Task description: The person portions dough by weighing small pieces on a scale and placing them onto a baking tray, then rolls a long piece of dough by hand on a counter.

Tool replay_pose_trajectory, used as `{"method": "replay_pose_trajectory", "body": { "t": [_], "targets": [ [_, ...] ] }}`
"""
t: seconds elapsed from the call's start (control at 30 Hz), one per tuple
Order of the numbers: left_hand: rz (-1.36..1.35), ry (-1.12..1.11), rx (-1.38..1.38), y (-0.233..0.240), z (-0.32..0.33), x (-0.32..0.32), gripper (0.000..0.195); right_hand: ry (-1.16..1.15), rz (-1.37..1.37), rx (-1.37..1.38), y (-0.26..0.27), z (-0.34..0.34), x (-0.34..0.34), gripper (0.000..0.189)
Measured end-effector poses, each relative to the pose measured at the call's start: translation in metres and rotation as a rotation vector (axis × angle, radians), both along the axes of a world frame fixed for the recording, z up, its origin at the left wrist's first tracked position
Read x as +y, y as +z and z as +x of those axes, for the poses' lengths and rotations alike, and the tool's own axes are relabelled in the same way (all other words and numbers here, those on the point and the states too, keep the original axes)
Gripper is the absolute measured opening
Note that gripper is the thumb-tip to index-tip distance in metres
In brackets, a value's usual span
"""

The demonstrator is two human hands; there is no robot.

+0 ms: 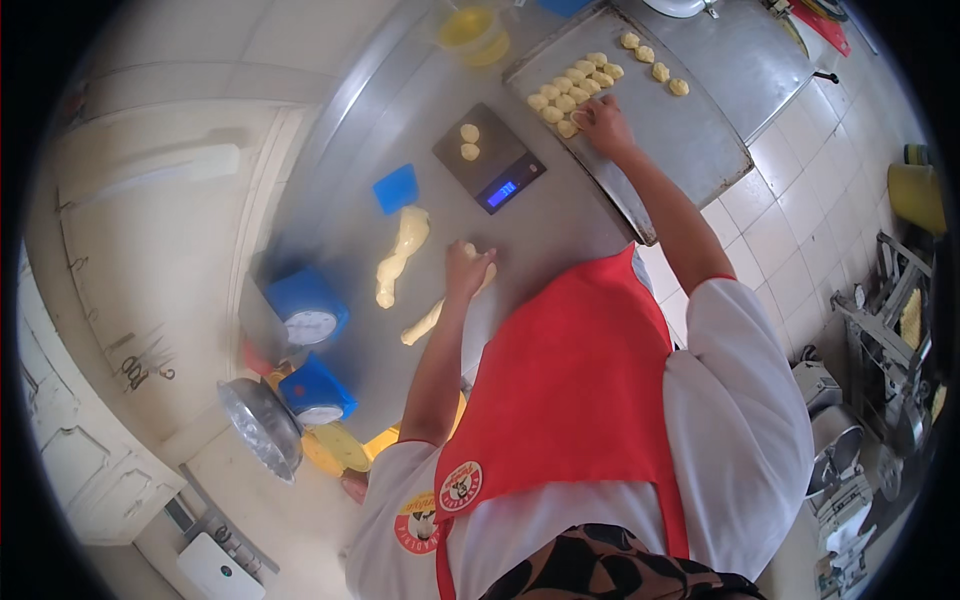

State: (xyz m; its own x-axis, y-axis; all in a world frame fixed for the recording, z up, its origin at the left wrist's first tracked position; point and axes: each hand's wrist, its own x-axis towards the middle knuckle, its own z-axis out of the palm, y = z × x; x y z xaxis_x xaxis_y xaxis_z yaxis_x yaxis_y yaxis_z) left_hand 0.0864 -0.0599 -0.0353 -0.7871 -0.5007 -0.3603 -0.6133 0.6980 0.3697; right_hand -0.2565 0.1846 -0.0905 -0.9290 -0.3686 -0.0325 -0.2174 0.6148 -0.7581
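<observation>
My left hand (469,268) is closed around a roll of pale dough (422,324) lying on the steel worktop. Over the baking tray (667,142), my right hand (604,126) has its fingers at a dough ball beside the rows of dough balls (564,86); whether it grips that ball is not clear. Several more balls lie apart towards the tray's far side. Two dough balls (469,133) rest on the digital kitchen scale (488,156), whose display is lit. A longer, twisted strip of dough (402,255) lies left of my left hand, close to a blue dough scraper (396,189).
A tub of yellow contents (474,36) stands at the back. Two blue dial scales (307,300) and a metal bowl (259,427) are at the left. Another metal tray (742,67) adjoins the right side; machinery (885,322) stands farther right on the tiled floor.
</observation>
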Motion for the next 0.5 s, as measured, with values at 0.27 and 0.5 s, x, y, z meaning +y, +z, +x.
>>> {"method": "replay_pose_trajectory", "body": {
  "t": [0.27, 0.5],
  "targets": [
    [0.477, 0.050, 0.215, 0.041, -0.013, 0.050, 0.061, 0.191, 0.115, -0.526, 0.066, 0.169, -0.059, 0.044],
    [0.312, -0.225, 0.201, 0.015, -0.020, 0.049, 0.038, 0.424, 0.015, -0.183, 0.069, 0.219, -0.071, 0.051]
  ]
}}
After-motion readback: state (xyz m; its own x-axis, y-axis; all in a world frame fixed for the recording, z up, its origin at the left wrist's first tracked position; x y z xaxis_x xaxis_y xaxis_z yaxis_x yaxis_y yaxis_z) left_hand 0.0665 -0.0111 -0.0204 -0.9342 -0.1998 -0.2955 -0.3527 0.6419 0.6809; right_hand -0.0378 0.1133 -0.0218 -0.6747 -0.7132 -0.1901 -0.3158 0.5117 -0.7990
